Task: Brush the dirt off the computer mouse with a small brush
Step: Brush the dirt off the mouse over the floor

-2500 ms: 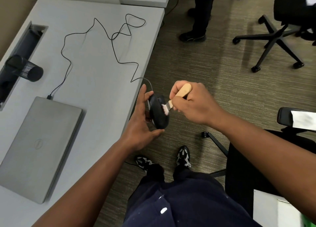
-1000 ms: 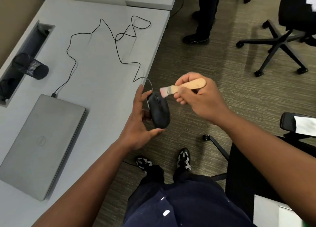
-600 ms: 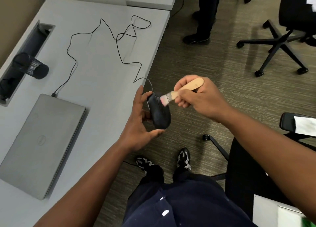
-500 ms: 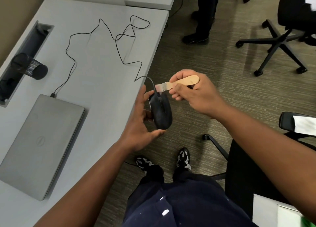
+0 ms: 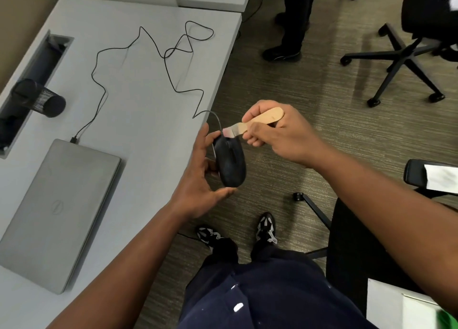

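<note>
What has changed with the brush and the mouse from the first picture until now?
The brush moved from the middle of the mouse up to its front end, near the cable, and its handle now lies flatter. The right hand rose with it. The mouse turned so that its top shows more. The left hand kept its hold, and the laptop did not move.

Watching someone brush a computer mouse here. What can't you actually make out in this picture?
- Dirt on the mouse: too small and dark, head view.
- Mouse underside: turned away, behind the left hand.
- Brush handle middle: wrapped by the right hand.
- Bristles: motion-blurred.
- Standing person: cut off by the top edge.
</note>
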The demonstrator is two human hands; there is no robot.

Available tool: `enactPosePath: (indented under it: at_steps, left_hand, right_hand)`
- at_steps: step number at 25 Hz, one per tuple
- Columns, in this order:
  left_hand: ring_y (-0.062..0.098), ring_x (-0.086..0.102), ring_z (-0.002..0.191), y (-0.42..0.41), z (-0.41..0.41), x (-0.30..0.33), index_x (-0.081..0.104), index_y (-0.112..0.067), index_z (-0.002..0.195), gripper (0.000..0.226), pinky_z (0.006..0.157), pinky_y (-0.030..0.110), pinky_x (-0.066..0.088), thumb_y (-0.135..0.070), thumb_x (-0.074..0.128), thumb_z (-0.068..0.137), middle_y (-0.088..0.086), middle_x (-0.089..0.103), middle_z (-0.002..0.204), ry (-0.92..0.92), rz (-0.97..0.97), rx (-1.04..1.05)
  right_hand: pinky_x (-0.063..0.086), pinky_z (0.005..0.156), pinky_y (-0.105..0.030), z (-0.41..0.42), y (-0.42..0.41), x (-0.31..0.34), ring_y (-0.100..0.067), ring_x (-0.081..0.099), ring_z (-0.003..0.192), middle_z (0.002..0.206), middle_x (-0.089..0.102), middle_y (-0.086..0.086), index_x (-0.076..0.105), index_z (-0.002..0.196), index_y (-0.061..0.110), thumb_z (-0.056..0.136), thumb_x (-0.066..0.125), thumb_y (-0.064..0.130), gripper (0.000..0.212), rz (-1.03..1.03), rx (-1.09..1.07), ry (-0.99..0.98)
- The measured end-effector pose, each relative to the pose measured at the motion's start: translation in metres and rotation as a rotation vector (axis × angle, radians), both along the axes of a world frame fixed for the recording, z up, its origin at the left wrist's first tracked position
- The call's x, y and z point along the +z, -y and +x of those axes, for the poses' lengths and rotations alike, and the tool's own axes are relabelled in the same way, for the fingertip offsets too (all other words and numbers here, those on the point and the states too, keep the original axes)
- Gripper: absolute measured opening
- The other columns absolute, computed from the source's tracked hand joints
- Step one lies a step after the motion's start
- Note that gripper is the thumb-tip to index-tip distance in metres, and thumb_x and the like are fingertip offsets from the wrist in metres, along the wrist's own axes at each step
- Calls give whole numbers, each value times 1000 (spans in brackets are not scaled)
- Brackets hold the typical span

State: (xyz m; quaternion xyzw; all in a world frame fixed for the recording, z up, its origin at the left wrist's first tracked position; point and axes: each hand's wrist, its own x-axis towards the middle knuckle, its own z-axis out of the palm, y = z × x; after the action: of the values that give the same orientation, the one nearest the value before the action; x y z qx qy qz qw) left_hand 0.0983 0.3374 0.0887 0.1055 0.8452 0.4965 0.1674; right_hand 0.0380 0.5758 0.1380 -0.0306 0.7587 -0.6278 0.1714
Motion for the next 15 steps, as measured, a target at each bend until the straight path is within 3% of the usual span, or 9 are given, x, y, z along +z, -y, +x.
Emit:
enactPosePath:
  at_steps: [3, 6, 9, 15]
  left_hand:
    - [14, 68, 110, 2, 1, -2, -6, -47, 163, 147, 87, 32, 62, -1, 96, 69, -22, 25, 167, 8, -11, 1]
    - [12, 68, 111, 3, 2, -3, -7, -47, 163, 146, 87, 31, 62, -2, 96, 70, -24, 24, 167, 9, -13, -8]
    - [15, 68, 109, 3, 1, -3, -5, -50, 161, 144, 85, 25, 59, 1, 95, 70, -21, 24, 168, -4, -3, -17]
    - [17, 69, 110, 6, 4, -3, -2, -63, 156, 144, 85, 31, 62, 0, 95, 70, -22, 26, 167, -20, -4, -6]
  right_hand:
    - [59, 66, -34, 1, -4, 1, -26, 73, 73, 82, 78, -14, 72, 94, 10, 91, 60, 0, 16, 53, 83, 72]
    - [60, 67, -35, -1, -7, 3, -26, 74, 76, 84, 78, -14, 72, 96, 10, 93, 61, 1, 15, 24, 39, 43]
    - [63, 76, -37, -6, 0, 2, -30, 76, 85, 89, 79, -12, 72, 101, 15, 97, 62, 5, 14, -18, -17, 5]
    - [56, 62, -31, -3, -1, 5, -22, 70, 69, 81, 77, -18, 72, 93, 6, 91, 59, -2, 16, 70, 128, 109]
